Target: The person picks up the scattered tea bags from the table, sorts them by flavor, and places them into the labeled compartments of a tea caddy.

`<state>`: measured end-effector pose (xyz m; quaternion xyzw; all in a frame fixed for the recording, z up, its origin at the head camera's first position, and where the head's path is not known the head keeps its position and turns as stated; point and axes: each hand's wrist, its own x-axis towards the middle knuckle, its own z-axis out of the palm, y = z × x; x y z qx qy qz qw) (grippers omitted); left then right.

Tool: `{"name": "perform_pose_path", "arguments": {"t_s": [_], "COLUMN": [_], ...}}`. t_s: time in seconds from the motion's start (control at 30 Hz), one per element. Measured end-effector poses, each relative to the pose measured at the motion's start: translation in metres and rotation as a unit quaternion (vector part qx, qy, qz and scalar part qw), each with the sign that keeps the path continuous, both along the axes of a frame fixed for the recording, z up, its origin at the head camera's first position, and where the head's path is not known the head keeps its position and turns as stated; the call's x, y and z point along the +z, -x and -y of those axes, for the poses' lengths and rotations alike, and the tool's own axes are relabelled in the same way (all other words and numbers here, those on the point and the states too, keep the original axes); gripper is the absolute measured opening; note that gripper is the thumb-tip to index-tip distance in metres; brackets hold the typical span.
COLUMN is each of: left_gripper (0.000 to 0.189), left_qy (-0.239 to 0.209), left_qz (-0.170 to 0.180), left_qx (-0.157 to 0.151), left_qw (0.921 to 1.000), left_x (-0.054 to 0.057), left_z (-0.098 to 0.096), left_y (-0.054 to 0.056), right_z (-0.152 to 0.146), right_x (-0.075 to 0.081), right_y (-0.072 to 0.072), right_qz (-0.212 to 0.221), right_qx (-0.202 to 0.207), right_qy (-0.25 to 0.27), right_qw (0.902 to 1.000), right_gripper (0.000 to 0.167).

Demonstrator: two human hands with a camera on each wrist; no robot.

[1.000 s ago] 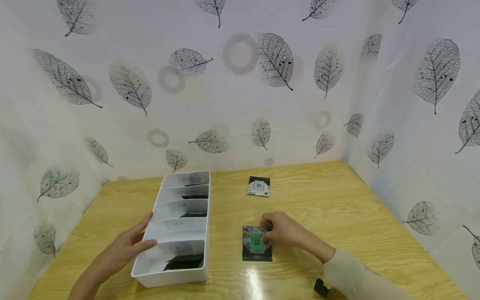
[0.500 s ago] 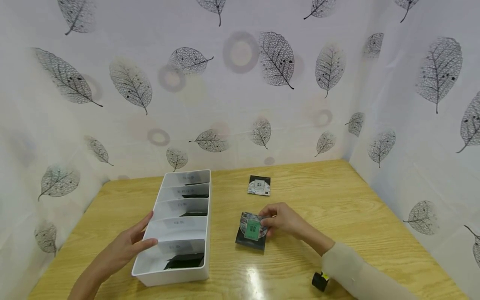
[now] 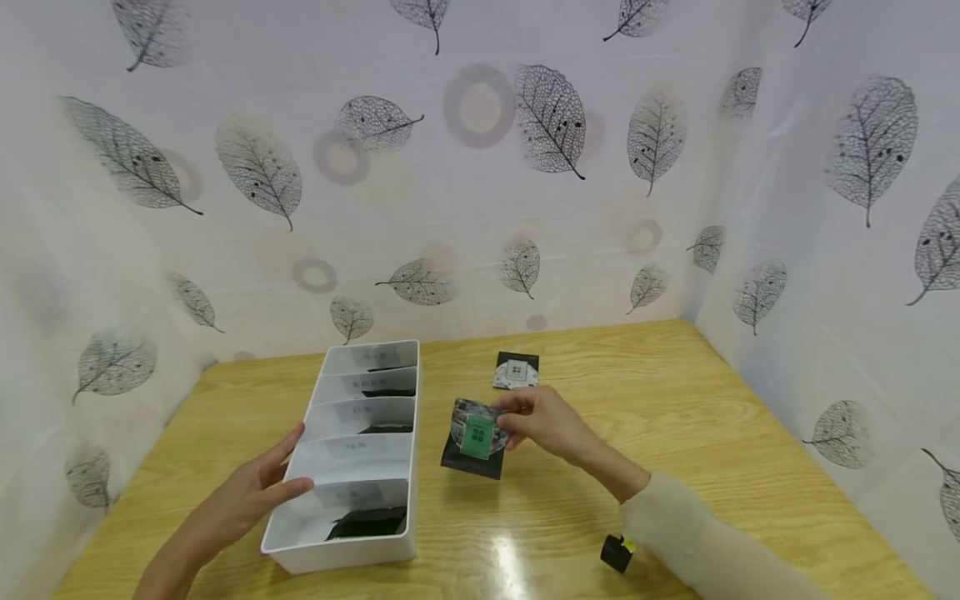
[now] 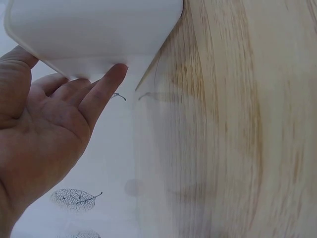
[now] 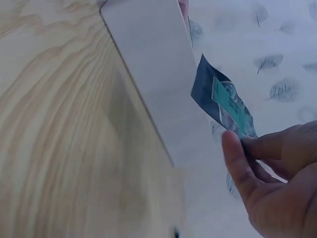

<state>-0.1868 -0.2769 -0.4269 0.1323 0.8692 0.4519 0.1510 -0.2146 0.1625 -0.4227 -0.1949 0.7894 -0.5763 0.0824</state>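
Observation:
In the head view, my right hand [image 3: 542,423] pinches a black tea sachet [image 3: 477,438] with a green label by its right edge. The sachet is tilted above the table, just right of a long white divided box [image 3: 414,500]. The right wrist view shows the thumb and fingers on one end of the sachet [image 5: 225,99]. My left hand [image 3: 238,498] holds the box's left side, with its thumb over the rim. In the left wrist view, the fingers [image 4: 106,89] press against the box's outer wall [image 4: 99,34].
Dark sachets [image 3: 369,522] lie in several of the box's labelled compartments. Another black sachet, with a pale label [image 3: 516,370], lies flat at the back of the wooden table [image 3: 630,375]. A small black object [image 3: 617,553] is beside my right sleeve. A leaf-patterned curtain [image 3: 480,192] surrounds the table.
My right hand has picked the green-labelled sachet up off the table and carried it left, towards the box. My left hand and the box have stayed in place.

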Motion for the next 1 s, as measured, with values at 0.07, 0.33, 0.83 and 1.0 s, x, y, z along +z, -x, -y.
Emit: {"name": "perform_pose_path", "arguments": {"t_s": [0.07, 0.33, 0.83, 1.0], "left_gripper": [0.087, 0.087, 0.088, 0.087], "left_qy": [-0.005, -0.001, -0.002, -0.018], "left_qz": [0.000, 0.002, 0.013, 0.018], "left_qx": [0.000, 0.006, 0.011, 0.009], "left_qw": [1.0000, 1.0000, 0.9999, 0.9996], "left_x": [0.000, 0.001, 0.000, -0.002], "left_z": [0.000, -0.001, 0.000, 0.000], "left_y": [0.000, -0.001, 0.000, -0.001], "right_z": [0.012, 0.071, 0.133, 0.134], "right_x": [0.006, 0.033, 0.015, 0.002], "right_y": [0.000, -0.009, -0.017, -0.021], "right_qz": [-0.060, -0.244, -0.534, -0.594], "right_qx": [-0.004, -0.041, 0.023, 0.050], "right_qy": [0.001, 0.065, -0.062, -0.139], "right_qw": [0.9982, 0.9667, 0.8430, 0.7911], "right_gripper": [0.023, 0.013, 0.015, 0.012]}}
